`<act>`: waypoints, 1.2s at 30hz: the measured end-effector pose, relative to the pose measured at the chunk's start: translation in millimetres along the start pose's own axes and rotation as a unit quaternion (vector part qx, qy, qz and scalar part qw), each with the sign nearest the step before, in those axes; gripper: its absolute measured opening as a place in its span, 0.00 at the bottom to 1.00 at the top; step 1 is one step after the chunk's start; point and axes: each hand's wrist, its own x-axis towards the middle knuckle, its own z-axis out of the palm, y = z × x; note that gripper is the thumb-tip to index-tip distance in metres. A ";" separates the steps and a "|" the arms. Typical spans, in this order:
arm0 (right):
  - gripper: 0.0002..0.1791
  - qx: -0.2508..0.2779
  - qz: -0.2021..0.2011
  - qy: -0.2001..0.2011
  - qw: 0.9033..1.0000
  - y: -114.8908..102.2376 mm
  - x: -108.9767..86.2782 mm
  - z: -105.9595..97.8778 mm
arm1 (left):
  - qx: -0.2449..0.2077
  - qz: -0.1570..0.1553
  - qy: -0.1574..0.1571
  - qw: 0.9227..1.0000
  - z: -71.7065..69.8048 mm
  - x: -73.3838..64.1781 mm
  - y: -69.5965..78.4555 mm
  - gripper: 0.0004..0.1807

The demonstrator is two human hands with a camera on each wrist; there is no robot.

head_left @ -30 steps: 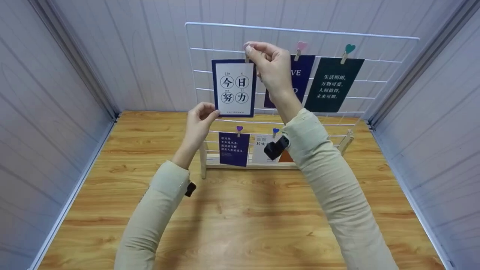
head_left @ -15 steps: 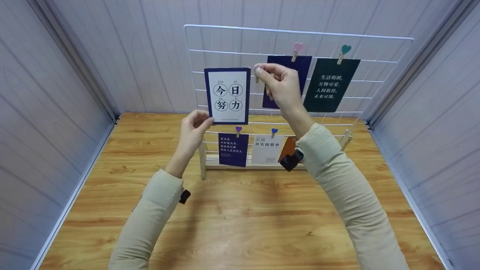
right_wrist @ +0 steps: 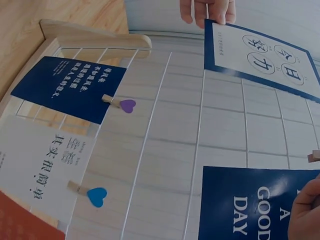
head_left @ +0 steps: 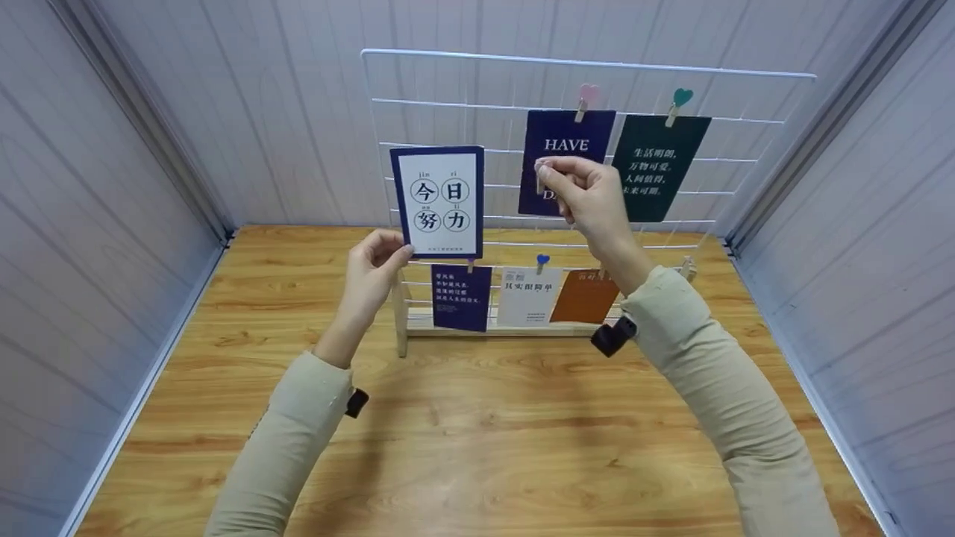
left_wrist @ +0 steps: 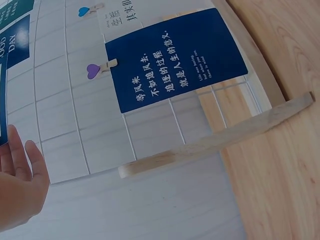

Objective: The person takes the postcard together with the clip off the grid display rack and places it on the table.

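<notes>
My left hand [head_left: 369, 272] pinches the lower left corner of a white card with a dark blue border [head_left: 439, 239], held upright in front of a white wire grid rack [head_left: 642, 67]. My right hand [head_left: 593, 201] pinches a small wooden clothespin [right_wrist: 314, 156], with its top hidden behind the fingertips. Behind that hand hangs a dark blue "HAVE A GOOD DAY" card [head_left: 571, 127] under a pink heart clothespin [head_left: 580, 114]. To its right is a dark green card [head_left: 656, 171] under a green heart clothespin [head_left: 672, 115]. In the left wrist view, the held card shows only as a sliver.
Along the lower rack hang a dark blue card [head_left: 461, 298], a white card [head_left: 526, 298] and an orange card [head_left: 582, 298]. The rack's wooden base [head_left: 515, 332] stands on the wood-grain surface [head_left: 477, 432]. Panelled walls [head_left: 97, 224] close in the sides and back.
The bordered card has come off the rack and moved down and left with my left hand. My right hand has pulled the clothespin away, down and to the right.
</notes>
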 end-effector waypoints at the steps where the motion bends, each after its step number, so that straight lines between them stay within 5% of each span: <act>1: 0.10 -0.001 -0.002 -0.001 1.000 0.8 -1.4 -2.1 | -0.002 0.001 0.000 1.000 -1.0 -0.7 -0.3 0.02; 8: 0.10 -0.011 -0.014 0.000 1.000 8.2 -12.2 -16.9 | 0.005 -0.007 0.006 1.000 -9.8 -7.4 -2.9 0.02; 27: 0.16 -0.007 0.040 0.034 0.999 35.7 -43.7 -70.9 | 0.020 -0.055 0.028 0.998 -34.3 -27.8 -14.2 0.06; 36: 0.06 0.010 0.039 0.059 0.997 46.9 -60.8 -100.8 | 0.036 -0.090 0.043 0.994 -51.3 -39.5 -18.5 0.07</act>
